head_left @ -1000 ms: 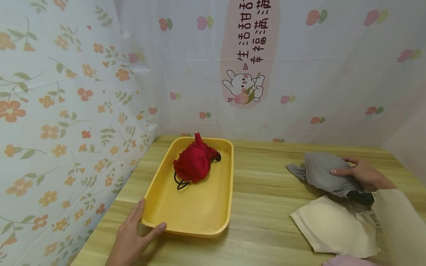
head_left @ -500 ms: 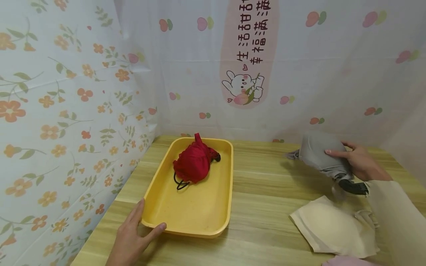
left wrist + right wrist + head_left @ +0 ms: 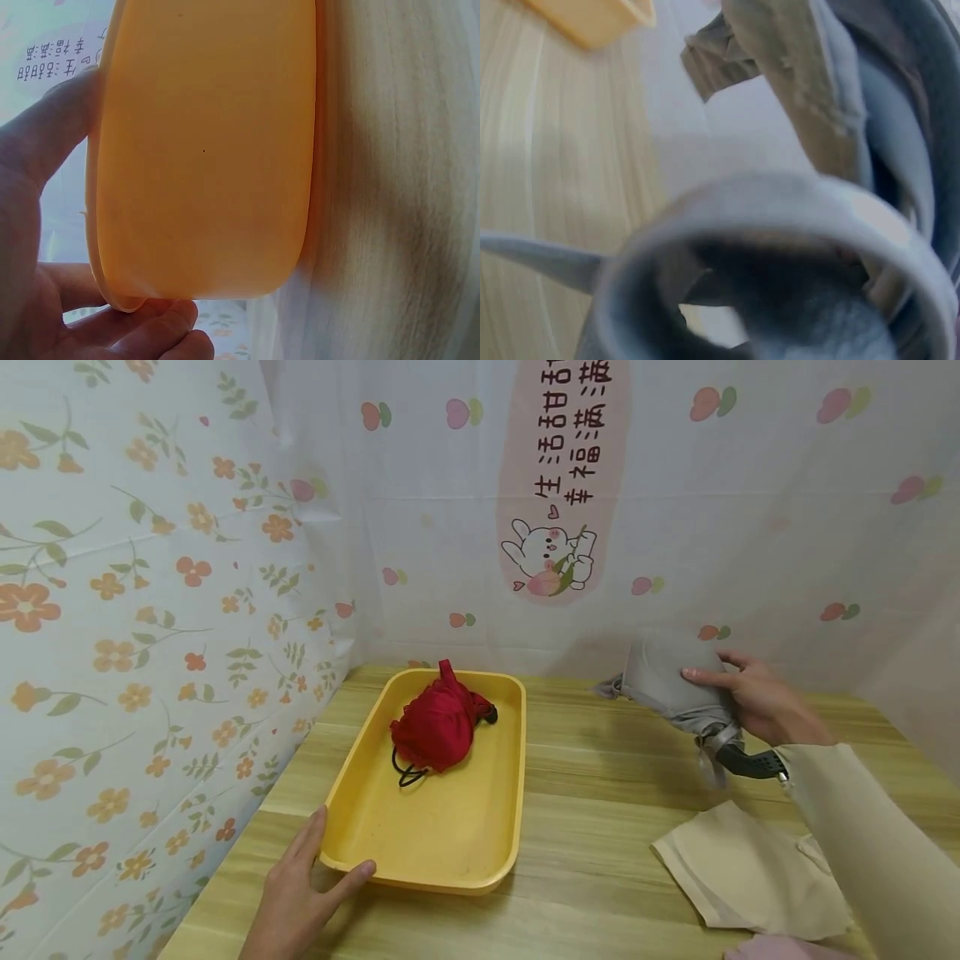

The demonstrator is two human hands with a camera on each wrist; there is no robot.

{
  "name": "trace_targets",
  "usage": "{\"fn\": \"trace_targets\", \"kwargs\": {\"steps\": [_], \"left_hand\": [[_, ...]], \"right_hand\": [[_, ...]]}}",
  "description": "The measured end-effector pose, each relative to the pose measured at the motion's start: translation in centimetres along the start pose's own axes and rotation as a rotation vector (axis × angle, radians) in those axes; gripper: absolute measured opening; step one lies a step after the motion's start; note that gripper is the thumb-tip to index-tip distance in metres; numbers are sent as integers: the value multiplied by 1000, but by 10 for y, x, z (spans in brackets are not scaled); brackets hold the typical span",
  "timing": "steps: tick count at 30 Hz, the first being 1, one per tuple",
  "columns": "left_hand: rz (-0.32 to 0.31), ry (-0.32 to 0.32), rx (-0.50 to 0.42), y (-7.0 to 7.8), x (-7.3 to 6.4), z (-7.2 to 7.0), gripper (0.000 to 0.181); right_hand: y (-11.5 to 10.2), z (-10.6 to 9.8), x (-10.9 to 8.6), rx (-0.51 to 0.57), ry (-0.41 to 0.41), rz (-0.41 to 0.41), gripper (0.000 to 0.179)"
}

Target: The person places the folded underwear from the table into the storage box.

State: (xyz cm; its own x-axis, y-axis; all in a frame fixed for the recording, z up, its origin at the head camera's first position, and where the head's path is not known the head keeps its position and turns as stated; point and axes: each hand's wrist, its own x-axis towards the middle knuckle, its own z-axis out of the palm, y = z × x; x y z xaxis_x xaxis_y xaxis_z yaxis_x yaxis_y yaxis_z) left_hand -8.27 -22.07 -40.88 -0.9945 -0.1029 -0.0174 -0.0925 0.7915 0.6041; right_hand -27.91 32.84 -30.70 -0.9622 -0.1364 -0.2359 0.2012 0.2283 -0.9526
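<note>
Hanging from right hand, grey bra, smooth, rounded, bunched below

A soft grey bra, one strap dangling, is held tilted above the bench; to its left, a rectangular yellow tray sits open side up.

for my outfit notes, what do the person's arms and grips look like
The right sleeve is long and plain cream; a dark perforated strip shows by its end, how attached I can't tell. No glove shows on the left grip or the right grip, and no sleeve on the left.
</note>
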Motion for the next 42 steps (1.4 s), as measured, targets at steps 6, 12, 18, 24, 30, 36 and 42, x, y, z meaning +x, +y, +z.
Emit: {"fn": "trace_targets", "kwargs": {"steps": [6,12,18,24,30,36,42], "left_hand": [[14,6,6,1,0,-2,109],[-8,1,4,3,2,-4,111],[-18,-10,-10,4,1,-4,112],[-7,-3,-12,5,2,-4,113],[-12,-7,-8,5,2,-4,113],[-21,-25,-15,4,1,-2,113],[-16,-20,-21,3,1,-2,112]], "right_hand": [[-17,41,1,82,-47,-33,104],[-34,92,2,100,-86,-81,98],[-42,146,13,99,-167,-108,87],[-49,190,19,139,-252,-111,79],[-53,230,21,176,-309,-112,75],[-52,263,18,219,-359,-128,64],[-41,286,14,193,-377,-123,57]]}}
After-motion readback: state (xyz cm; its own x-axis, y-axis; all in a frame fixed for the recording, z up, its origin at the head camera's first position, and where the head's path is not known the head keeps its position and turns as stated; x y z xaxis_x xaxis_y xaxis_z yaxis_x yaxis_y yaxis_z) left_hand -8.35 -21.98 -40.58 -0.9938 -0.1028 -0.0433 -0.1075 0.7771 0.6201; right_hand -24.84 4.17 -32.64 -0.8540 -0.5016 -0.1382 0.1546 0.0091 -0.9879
